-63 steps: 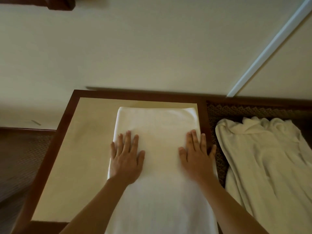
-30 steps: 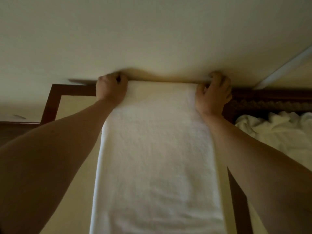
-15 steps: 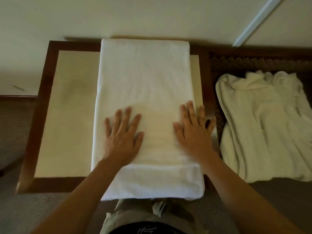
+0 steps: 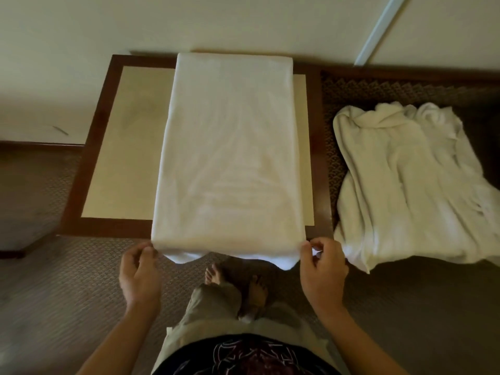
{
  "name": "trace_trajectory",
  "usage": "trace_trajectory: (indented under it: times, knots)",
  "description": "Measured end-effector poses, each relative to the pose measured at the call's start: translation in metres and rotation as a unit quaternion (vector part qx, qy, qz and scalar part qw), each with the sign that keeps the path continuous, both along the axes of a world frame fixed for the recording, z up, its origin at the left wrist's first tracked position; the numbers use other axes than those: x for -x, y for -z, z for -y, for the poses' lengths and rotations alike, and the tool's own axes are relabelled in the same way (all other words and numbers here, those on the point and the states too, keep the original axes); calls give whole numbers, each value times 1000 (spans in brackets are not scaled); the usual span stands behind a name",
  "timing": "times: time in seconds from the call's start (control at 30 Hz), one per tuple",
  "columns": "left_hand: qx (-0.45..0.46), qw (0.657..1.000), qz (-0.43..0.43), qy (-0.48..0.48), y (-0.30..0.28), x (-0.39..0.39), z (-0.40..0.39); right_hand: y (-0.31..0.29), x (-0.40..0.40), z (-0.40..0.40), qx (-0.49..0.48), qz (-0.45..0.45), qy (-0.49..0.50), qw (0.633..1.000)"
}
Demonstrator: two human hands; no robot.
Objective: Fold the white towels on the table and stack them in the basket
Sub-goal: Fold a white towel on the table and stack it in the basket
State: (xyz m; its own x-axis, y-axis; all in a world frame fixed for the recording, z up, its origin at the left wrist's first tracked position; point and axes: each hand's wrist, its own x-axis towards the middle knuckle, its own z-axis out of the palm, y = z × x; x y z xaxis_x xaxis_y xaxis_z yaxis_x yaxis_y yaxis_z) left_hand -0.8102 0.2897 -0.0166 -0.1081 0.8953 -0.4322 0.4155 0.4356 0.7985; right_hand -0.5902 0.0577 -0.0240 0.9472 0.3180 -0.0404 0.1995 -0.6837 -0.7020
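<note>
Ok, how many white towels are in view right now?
2: one folded towel lies on the table; one rumpled towel lies to its right. Others may be out of view.

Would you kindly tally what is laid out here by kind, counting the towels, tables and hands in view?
Towels: 2, the flat towel on the table and the crumpled towel beside it.
Tables: 1, the table.
Hands: 2, the left hand and right hand, each pinching a near corner of the flat towel.
Total: 5.

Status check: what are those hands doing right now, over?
Left hand, right hand pinching towel's near corners. Towel flat on table. Nothing blocking.
</note>
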Motion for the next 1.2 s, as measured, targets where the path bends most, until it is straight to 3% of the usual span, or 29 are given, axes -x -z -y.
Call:
trace_trajectory:
  times: [0.07,0.17,0.3,0.43,0.53,0.63,0.73,0.9,1.03,1.2]
  knots:
    - [74,993,85,-27,2,0,-6,2,10,2,-23,-74,19,997]
    - [135,982,128,-1,6,3,-16,6,19,0,-60,-140,30,988]
    - [232,950,196,70,14,19,-35,9,15,-4,-77,-164,55,982]
    - [291,924,202,144,15,27,-42,8,11,-5,-82,-169,47,981]
    - [244,940,169,171,13,27,-45,5,12,-1,-82,-163,34,983]
    - [141,966,41,213,11,23,-43,6,8,4,-48,-137,53,988]
    - [76,967,-44,240,6,15,-35,12,7,3,4,-145,57,988]
    - [34,973,-42,225,7,10,-19,18,13,2,-81,-205,65,973]
    - [78,971,9,227,14,12,-13,31,11,6,-153,-312,38,937]
    - [81,953,-49,286,16,20,-7,35,10,1,-159,-366,-6,917]
